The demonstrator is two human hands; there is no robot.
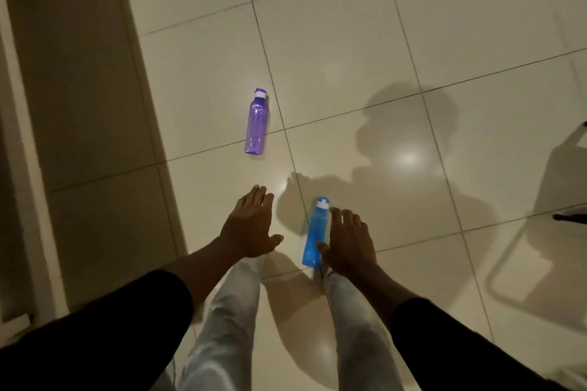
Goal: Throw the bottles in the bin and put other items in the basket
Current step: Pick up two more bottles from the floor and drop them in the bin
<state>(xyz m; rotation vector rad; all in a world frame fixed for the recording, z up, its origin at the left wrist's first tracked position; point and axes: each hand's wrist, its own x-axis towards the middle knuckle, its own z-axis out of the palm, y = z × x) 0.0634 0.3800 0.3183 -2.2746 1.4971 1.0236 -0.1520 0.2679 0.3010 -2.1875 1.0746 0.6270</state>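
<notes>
No legible text on the purple bottle [256, 122] or blue bottle [313, 233], perhaps too dim

An indoor room, likely in a home, is shown from above: a floor [333, 41] laid with large glossy cream tiles, bordered at the left by a brown panel [79, 73], with lamp glare [409, 157] reflected on it

— Bottles to count?
— Two: purple bottle [256, 122] at 11 o'clock, blue bottle [314, 232] at 6 o'clock.
— Hands?
— Two again: left hand [251, 225] at 7 o'clock, right hand [347, 244] at 5 o'clock.
— Sleeves?
— Two, both black: left sleeve [95, 327] at 8 o'clock, right sleeve [476, 336] at 4 o'clock.
— Legs?
— Two in pale trousers: left leg [228, 311] at 7 o'clock, right leg [355, 327] at 5 o'clock, both low.
</notes>
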